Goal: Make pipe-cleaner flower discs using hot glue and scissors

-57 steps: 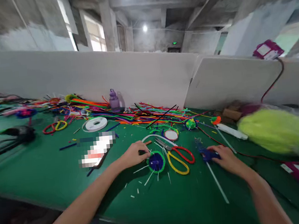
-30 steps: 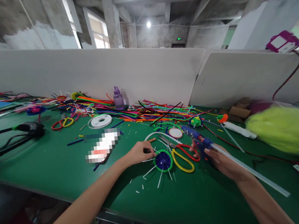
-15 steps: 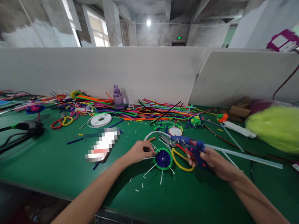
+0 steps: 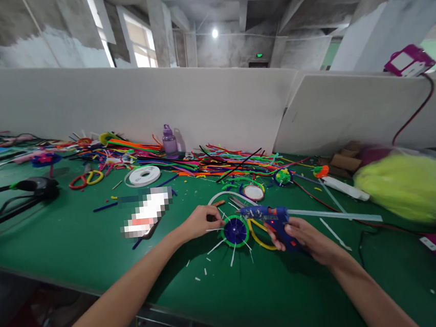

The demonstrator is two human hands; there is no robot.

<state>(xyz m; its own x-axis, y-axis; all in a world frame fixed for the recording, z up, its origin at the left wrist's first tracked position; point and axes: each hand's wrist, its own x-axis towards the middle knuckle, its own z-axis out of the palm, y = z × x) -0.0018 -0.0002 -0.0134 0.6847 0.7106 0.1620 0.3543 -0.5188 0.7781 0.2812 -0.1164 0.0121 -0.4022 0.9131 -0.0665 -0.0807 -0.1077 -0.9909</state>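
A round blue disc with a green rim [image 4: 237, 244] and thin white spokes sticking outward is on the green table. At its upper left edge, the fingers of my left hand [image 4: 203, 221] are pinched together on the disc; the exact spot they grip is partly hidden. My right hand [image 4: 304, 237] is wrapped around the handle of a blue hot glue gun [image 4: 281, 221], which has a red light lit. Its nozzle points left, just above the disc's upper edge. A clear glue stick [image 4: 334, 214] juts from its back. Yellow-handled scissors [image 4: 261, 237] lie partly behind the gun.
Behind lie piles of colored pipe cleaners [image 4: 237, 162], a purple bottle [image 4: 170, 143] and a white ribbon roll [image 4: 144, 176]. A phone [image 4: 146, 216] lies left, other scissors [image 4: 86, 179] beyond it. At right are a bag of yellow-green material [image 4: 408, 181] and a cord.
My right hand has moved the glue gun left, bringing its nozzle over the disc's upper edge. My left hand keeps its pinch, and the view has shifted slightly.
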